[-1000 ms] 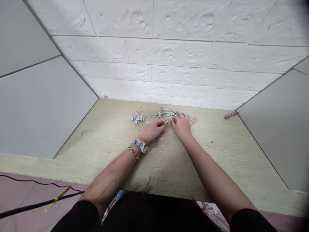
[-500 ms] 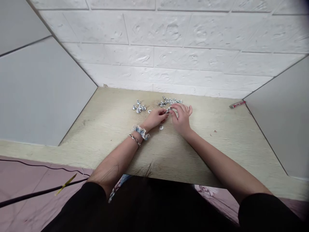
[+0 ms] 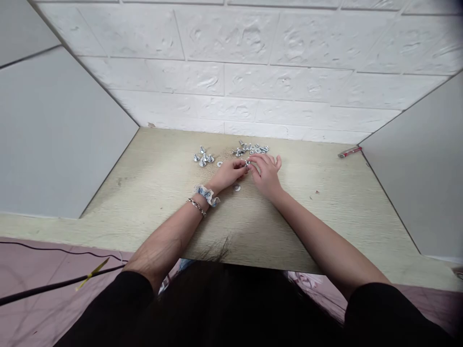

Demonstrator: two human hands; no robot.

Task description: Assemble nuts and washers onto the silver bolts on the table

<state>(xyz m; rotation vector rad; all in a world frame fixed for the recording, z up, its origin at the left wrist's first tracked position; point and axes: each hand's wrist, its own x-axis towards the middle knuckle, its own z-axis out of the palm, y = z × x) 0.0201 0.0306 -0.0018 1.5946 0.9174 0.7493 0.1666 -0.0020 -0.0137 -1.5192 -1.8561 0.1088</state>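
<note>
Together, both hands — left hand (image 3: 228, 174), right hand (image 3: 265, 174) — pinch one small bolt (image 3: 248, 163) between fingertips.

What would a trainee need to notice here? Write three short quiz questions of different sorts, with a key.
1. True or false: the left hand and the right hand meet at one small metal piece.
2. Multiple choice: the lone washer lies (A) on the table below the fingertips, (B) on the red-handled tool, (C) in the left pile.
3. Which wrist bears the scrunchie and the bracelet?

Key: 1 true; 2 A; 3 the left wrist.
</note>
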